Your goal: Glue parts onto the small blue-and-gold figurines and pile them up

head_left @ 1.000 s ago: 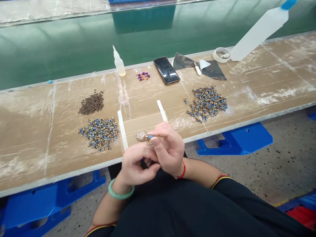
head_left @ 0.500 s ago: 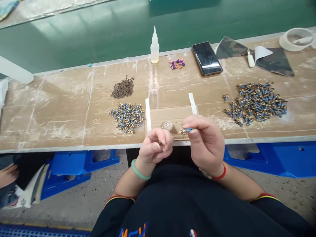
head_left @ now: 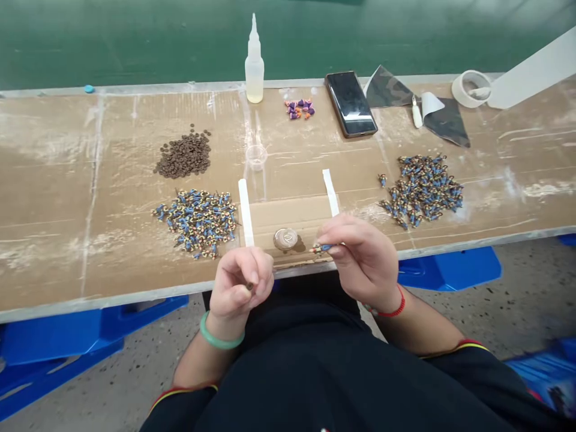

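Observation:
My left hand (head_left: 243,281) pinches a small brown disc (head_left: 249,286) between thumb and fingertips, just off the table's front edge. My right hand (head_left: 360,255) is closed on a tiny blue and yellow figurine (head_left: 321,248), held sideways with its end pointing left. Between the hands, a small round clear container (head_left: 286,239) sits on a cardboard patch, with a wet-looking brown spot beside it. Left of it lies a heap of blue and yellow figurines (head_left: 200,221), and behind that a pile of brown discs (head_left: 184,156). Another heap of figurines (head_left: 425,187) spreads to the right.
A dropper bottle (head_left: 254,75) stands at the back beside small purple and orange pieces (head_left: 300,109). Farther right lie a phone (head_left: 351,105), camouflage scraps (head_left: 389,88), a small white bottle (head_left: 416,112) and a tape roll (head_left: 471,88). A clear shallow cup (head_left: 256,156) sits mid-table.
My view has shifted, so the table things appear farther left. My hands have moved apart, uncovering the round container; each keeps its small piece.

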`<state>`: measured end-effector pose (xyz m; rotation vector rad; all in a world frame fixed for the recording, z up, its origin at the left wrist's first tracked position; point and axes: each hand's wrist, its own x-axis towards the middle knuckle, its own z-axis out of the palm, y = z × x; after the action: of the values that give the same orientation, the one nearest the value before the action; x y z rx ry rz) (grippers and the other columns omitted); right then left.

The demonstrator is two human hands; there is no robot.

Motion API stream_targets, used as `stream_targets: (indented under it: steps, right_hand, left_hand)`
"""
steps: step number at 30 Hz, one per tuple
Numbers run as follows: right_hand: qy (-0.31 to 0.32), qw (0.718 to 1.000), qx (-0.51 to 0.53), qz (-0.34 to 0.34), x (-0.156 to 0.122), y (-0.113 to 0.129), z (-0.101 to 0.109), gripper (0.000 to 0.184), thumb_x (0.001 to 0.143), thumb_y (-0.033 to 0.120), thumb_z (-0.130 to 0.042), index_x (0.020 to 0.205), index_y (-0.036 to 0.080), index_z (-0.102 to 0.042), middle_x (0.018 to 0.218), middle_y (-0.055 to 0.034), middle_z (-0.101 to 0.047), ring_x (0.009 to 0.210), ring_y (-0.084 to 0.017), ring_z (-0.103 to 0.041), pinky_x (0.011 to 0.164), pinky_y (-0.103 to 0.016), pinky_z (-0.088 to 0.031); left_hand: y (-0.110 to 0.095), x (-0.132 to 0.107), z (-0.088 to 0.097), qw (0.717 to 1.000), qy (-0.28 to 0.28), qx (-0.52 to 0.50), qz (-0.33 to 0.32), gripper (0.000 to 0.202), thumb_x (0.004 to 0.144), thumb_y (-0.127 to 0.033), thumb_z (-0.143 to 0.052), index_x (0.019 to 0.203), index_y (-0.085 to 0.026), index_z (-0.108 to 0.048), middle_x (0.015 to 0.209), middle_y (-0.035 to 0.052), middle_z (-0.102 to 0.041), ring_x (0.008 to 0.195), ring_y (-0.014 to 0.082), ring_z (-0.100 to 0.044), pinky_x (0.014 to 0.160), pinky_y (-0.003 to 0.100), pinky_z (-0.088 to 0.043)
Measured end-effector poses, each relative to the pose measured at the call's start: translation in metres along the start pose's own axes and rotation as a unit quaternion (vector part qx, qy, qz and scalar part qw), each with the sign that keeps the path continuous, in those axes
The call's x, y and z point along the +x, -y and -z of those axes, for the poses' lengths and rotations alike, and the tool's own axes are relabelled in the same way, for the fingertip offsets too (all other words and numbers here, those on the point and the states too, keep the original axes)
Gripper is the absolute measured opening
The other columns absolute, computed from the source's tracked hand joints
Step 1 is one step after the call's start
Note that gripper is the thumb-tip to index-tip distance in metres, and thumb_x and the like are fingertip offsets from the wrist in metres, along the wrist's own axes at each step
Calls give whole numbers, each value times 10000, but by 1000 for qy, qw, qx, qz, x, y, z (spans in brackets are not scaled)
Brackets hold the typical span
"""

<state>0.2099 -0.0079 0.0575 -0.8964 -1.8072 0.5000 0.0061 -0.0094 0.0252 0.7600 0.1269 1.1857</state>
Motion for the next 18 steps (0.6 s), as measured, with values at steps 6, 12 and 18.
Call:
stream_targets:
  steps: [6,12,18]
  right_hand:
    - [79,992,-97,5,2,-5,8,284,974,18,-518,1113,243,-623,1009,-67,-747,906,-197,-753,730,-314,-630]
    - [162,971,-174,-32,5,-5,5,326,953,-17,-511,1151,216,-624,1065,-64,-799,935,-191,-794,773,-257,-651]
    - [206,953,-221,-9,17,-1,5,284,961,-4,-515,1078,234,-617,989,-19,-802,842,-173,-788,703,-233,-629]
  left_hand:
    - [-8,-2,8,992,-17,109,-58,225,898,-306,-749,796,-194,-583,606,-48,-463,466,59,-329,393,122,-332]
    - [-7,-10,12,982,-37,178,-50,267,911,-343,-765,775,-184,-598,596,-26,-574,479,64,-481,474,184,-416]
    - [-11,-5,14,975,-15,216,-58,249,940,-325,-736,790,-180,-601,607,-22,-598,493,64,-531,500,187,-457]
